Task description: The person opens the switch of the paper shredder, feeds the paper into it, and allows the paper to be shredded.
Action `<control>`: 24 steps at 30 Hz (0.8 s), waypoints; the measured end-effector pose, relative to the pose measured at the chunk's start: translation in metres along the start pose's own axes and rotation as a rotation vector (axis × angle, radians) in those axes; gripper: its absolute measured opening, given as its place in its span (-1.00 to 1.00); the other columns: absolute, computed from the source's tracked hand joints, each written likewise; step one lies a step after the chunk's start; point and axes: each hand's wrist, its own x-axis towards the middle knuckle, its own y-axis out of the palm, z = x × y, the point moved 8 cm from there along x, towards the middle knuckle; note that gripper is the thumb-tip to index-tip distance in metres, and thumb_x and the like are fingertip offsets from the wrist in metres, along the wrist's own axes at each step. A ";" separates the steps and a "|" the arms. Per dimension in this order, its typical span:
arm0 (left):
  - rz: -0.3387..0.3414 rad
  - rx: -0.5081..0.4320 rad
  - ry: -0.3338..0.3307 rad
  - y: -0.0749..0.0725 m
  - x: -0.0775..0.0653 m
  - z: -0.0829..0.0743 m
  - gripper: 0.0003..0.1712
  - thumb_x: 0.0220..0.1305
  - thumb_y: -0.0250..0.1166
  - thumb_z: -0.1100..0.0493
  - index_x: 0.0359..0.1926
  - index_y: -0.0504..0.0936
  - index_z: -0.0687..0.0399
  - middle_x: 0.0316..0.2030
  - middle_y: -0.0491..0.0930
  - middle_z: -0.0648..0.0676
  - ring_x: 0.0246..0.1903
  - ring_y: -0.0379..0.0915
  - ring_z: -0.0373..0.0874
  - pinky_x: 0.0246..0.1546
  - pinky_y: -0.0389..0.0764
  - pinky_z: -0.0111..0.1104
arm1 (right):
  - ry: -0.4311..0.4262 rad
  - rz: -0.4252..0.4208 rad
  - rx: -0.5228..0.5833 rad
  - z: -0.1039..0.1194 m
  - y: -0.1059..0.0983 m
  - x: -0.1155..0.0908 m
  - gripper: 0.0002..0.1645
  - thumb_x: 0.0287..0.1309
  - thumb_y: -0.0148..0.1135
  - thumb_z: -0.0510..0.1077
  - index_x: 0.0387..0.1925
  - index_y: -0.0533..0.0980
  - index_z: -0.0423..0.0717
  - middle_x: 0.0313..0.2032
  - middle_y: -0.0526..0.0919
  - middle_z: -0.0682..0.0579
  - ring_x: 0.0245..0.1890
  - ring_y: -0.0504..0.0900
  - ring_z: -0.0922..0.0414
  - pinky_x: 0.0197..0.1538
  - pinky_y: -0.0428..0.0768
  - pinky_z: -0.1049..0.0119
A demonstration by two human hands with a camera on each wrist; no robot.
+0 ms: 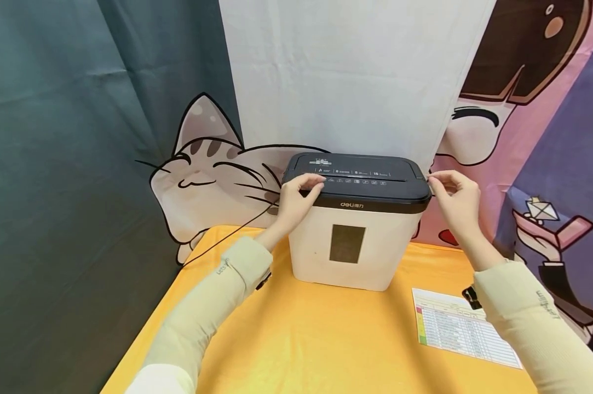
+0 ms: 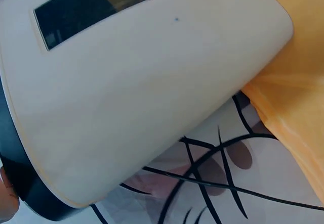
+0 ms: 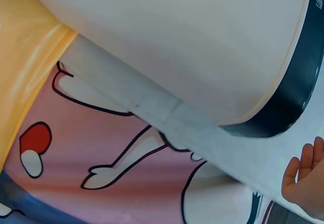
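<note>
A deli paper shredder [image 1: 311,249] has a white bin with a dark window [image 1: 347,243] and a black lid [image 1: 375,191] with a long slot and white icons. My left hand [image 1: 297,201] is at the front left corner of the lid, thumb and index bent with a gap between them; whether it touches the lid is unclear. In the left wrist view only a bit of that hand [image 2: 7,198] shows beside the black rim. Beside the lid's right end is my right hand [image 1: 455,200], its fingers loosely bent. The right wrist view shows these fingers [image 3: 306,163] apart from the rim, holding nothing.
The shredder stands on a yellow cloth-covered table [image 1: 326,339]. A printed form [image 1: 468,328] with coloured rows lies at the right, partly behind my right sleeve. A thin black cord [image 1: 232,232] runs leftward. Behind hangs a cartoon-printed curtain [image 1: 355,76].
</note>
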 end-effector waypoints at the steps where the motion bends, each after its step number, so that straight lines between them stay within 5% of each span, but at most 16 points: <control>1: -0.001 -0.010 0.008 0.001 -0.002 -0.003 -0.83 0.24 0.26 0.24 -0.17 0.68 0.17 -0.28 0.71 0.12 -0.30 0.59 -0.12 -0.22 0.54 -0.36 | 0.007 -0.023 0.008 -0.002 -0.004 0.000 -0.77 0.17 0.19 -0.29 -0.24 0.58 -0.45 -0.52 0.51 0.60 -0.49 0.46 0.55 -0.33 0.40 0.73; 7: 0.022 -0.058 0.026 0.012 -0.013 -0.015 -0.84 0.24 0.26 0.25 -0.18 0.69 0.17 -0.31 0.72 0.13 -0.37 0.58 -0.12 -0.31 0.55 -0.33 | 0.054 -0.111 0.005 -0.019 -0.027 -0.010 -0.77 0.16 0.22 -0.23 -0.28 0.60 -0.41 -0.55 0.52 0.58 -0.49 0.47 0.53 -0.31 0.40 0.70; 13: 0.051 -0.083 0.002 0.027 -0.027 -0.021 -0.85 0.23 0.26 0.26 -0.20 0.69 0.18 -0.33 0.72 0.12 -0.39 0.56 -0.14 -0.36 0.49 -0.51 | 0.082 -0.103 -0.004 -0.037 -0.040 -0.022 -0.81 0.17 0.23 -0.23 -0.30 0.60 -0.35 -0.54 0.55 0.55 -0.47 0.50 0.52 -0.30 0.40 0.70; 24: 0.118 -0.216 -0.125 0.075 -0.068 -0.007 -0.83 0.23 0.25 0.28 -0.20 0.67 0.27 -0.37 0.70 0.18 -0.43 0.51 -0.26 -0.40 0.50 -0.53 | 0.150 -0.133 0.016 -0.072 -0.071 -0.046 -0.92 0.16 0.21 -0.31 -0.35 0.62 -0.21 -0.51 0.60 0.50 -0.46 0.52 0.52 -0.33 0.40 0.74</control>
